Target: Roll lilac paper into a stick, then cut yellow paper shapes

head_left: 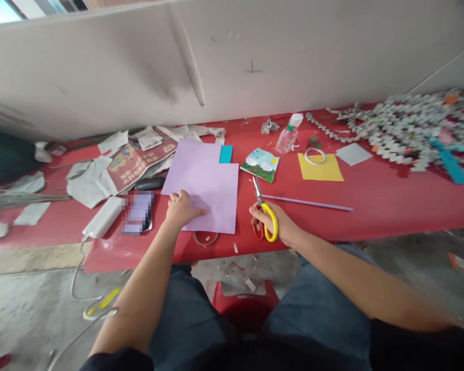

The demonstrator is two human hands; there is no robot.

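Light purple paper (212, 180), apparently overlapping sheets, lies on the red tabletop in front of me. My left hand (181, 208) rests on its lower left part, thumb stretched out across it and the fingers partly curled. In my right hand (280, 221) is a pair of scissors (266, 211) with one yellow and one red handle loop; their blades point away from me, to the right of the paper. A thin purple paper stick (309, 203) lies just beyond that hand. Past the blades is a small picture card (261, 164) with clouds and grass.
A phone (138, 212), white power strip (103, 217) and dark mouse (149, 183) lie left. Newspaper (135, 167) is behind them. A tape roll (315, 156) sits on yellow paper (325, 172); a plastic bottle (288, 135) stands nearby. Folded paper chains (406, 129) pile up right.
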